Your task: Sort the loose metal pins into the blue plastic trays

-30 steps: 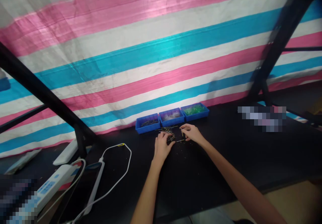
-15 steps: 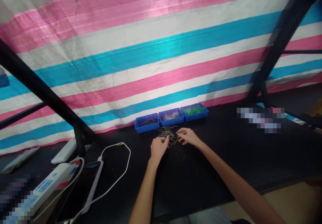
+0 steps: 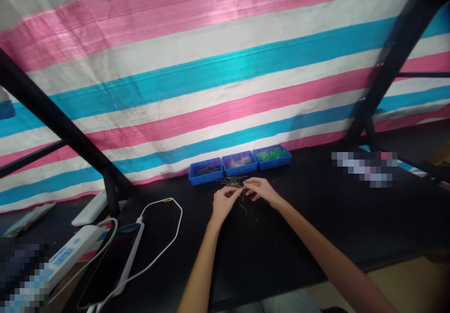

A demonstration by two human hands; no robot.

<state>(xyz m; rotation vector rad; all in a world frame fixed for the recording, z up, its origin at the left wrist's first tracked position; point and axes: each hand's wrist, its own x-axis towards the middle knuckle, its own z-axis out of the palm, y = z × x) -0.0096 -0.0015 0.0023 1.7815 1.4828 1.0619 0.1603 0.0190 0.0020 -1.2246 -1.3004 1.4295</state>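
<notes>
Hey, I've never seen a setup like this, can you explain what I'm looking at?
There's no machine here. A person's bare left hand and right hand are working, seen by a camera worn on the head, looking forward and down. On the black table, the hands meet at a pile of thin sticks; any piece between the fingers is too small to make out. Beyond are three blue trays holding dark, pale and green pieces. Off to the left are a white cable and a dark-screened device. A striped sheet hangs behind.
</notes>
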